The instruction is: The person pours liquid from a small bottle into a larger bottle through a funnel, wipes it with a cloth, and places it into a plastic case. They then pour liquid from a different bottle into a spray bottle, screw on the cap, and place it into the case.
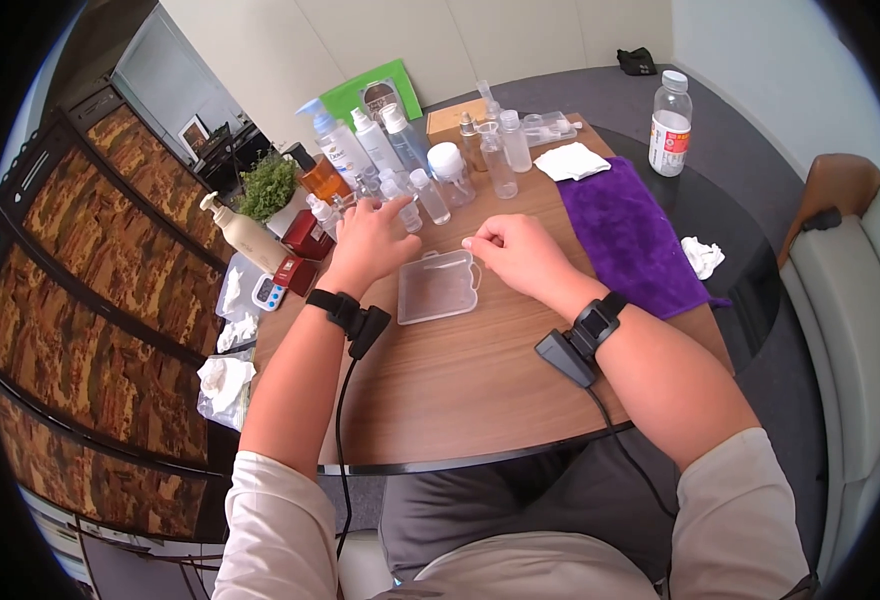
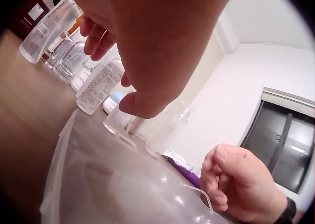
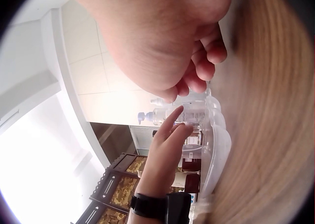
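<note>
My left hand (image 1: 372,240) reaches over the small clear bottles, its fingers spread near one with a printed label (image 2: 98,86). Whether a fingertip touches a bottle cannot be told. Below the hands lies a clear plastic case (image 1: 438,288) on the wooden table (image 1: 460,385). My right hand (image 1: 522,252) is beside the case's upper right corner, fingers curled, with nothing visible in them. In the left wrist view the right hand (image 2: 243,184) shows beyond the case (image 2: 123,179); the right wrist view shows the left hand (image 3: 167,145) past the case's edge (image 3: 219,140).
Pump and spray bottles (image 1: 340,140), a plant (image 1: 270,185) and dark red boxes (image 1: 307,237) stand at the left and back. A purple cloth (image 1: 625,235), crumpled tissue (image 1: 702,257) and a large bottle (image 1: 670,130) are on the right. Tissues (image 1: 226,382) lie at the left edge.
</note>
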Action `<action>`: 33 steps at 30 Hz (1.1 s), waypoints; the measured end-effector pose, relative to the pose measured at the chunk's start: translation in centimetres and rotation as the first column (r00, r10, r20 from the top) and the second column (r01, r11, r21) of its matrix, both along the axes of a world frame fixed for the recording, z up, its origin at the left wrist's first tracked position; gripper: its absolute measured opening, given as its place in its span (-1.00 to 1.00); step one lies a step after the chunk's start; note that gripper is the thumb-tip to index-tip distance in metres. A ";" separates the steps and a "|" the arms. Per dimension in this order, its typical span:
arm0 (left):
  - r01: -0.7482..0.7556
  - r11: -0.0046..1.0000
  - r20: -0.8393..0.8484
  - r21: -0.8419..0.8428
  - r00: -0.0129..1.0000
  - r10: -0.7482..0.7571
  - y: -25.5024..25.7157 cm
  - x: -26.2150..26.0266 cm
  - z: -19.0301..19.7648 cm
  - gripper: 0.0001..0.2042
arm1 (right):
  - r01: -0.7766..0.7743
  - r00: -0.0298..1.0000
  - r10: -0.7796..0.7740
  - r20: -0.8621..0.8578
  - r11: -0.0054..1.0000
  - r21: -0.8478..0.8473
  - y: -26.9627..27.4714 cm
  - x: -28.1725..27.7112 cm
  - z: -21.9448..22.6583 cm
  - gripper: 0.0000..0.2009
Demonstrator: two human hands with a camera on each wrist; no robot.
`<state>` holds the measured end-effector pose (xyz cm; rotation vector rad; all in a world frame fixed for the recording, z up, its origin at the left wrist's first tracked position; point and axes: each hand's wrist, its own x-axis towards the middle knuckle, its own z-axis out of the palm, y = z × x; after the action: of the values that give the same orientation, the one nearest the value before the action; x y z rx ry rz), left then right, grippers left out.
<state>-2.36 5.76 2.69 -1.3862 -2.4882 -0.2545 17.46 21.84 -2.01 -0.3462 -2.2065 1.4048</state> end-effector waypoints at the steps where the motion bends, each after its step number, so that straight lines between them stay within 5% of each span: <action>1: 0.003 1.000 0.001 0.000 1.000 -0.003 0.2 -0.1 -0.1 -0.34 | -0.013 1.000 0.013 0.015 1.000 0.012 0.1 0.0 0.0 -0.71; 9: -0.016 0.999 0.108 0.052 0.994 0.010 0.1 -0.3 -0.4 -0.45 | -0.019 1.000 0.019 0.009 0.999 0.031 0.1 0.0 -0.1 -0.71; 12: -0.059 0.997 0.030 0.052 0.998 0.057 -1.2 -0.3 -0.5 -0.50 | -0.009 1.000 0.009 0.002 1.000 0.020 -0.1 0.2 0.1 -0.70; 26: -0.076 0.997 0.038 0.028 0.996 0.075 -3.5 -0.1 -0.8 -0.42 | -0.003 1.000 0.003 -0.005 1.000 -0.006 0.1 -0.1 -0.2 -0.72; 29: -0.051 0.995 0.132 0.086 0.990 0.040 -5.0 1.2 0.3 -0.45 | 0.001 1.000 -0.001 0.001 1.000 0.001 0.1 0.0 -0.1 -0.71; 32: -0.142 0.989 0.400 -0.049 0.904 0.149 -6.1 2.4 0.3 -0.38 | -0.004 1.000 0.004 0.008 1.000 0.018 0.1 0.1 -0.1 -0.73; 33: -0.077 0.997 0.467 0.020 0.882 0.059 -6.7 2.8 -0.4 -0.33 | -0.015 1.000 0.015 0.005 1.000 0.014 0.0 0.0 -0.1 -0.75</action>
<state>0.40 -0.91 2.32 -1.3436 -2.8872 -0.6926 17.49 21.87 -2.09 -0.3292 -2.2264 1.3972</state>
